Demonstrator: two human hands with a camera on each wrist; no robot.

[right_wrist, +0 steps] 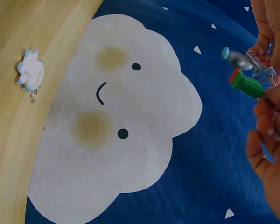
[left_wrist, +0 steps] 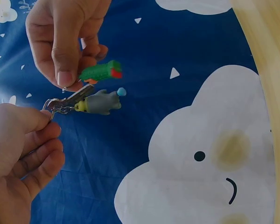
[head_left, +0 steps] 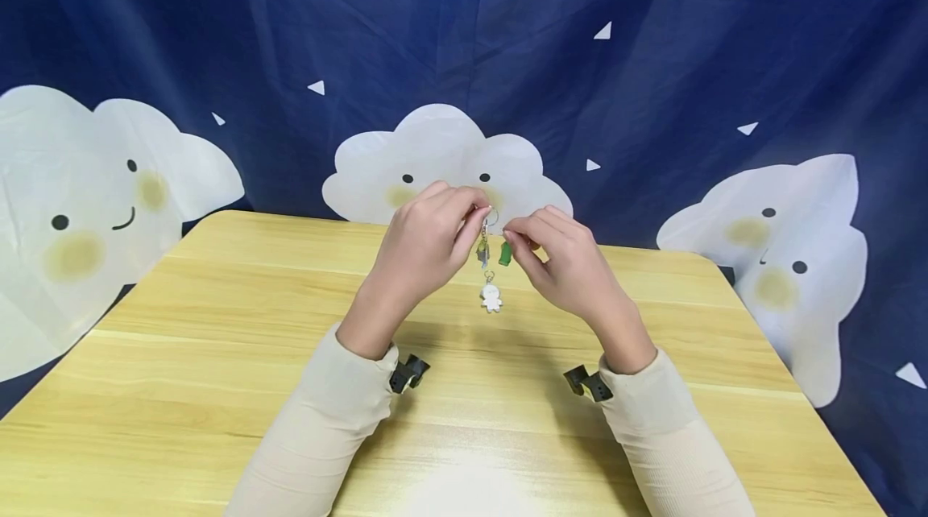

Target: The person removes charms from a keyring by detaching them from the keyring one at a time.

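My left hand (head_left: 435, 239) pinches a metal key ring (left_wrist: 50, 106) between thumb and forefinger. From the ring hang a silver key (left_wrist: 77, 97) and a grey figure charm (left_wrist: 102, 102) with a yellow end and a light-blue tip. Close beside it, my right hand (head_left: 569, 263) pinches the end of a green charm (left_wrist: 100, 71) with a red tip. Whether the green charm is linked to the ring cannot be told. On the table below the hands lies a white figure charm (head_left: 490, 298) with light-blue tips and a small metal loop (right_wrist: 33, 95).
The light wooden table (head_left: 217, 324) has rounded far corners. Behind it hangs a dark blue cloth (head_left: 406, 34) printed with smiling white clouds and small triangles. A black wrist camera (head_left: 409, 373) sits at the left cuff, and another black camera (head_left: 588, 383) at the right.
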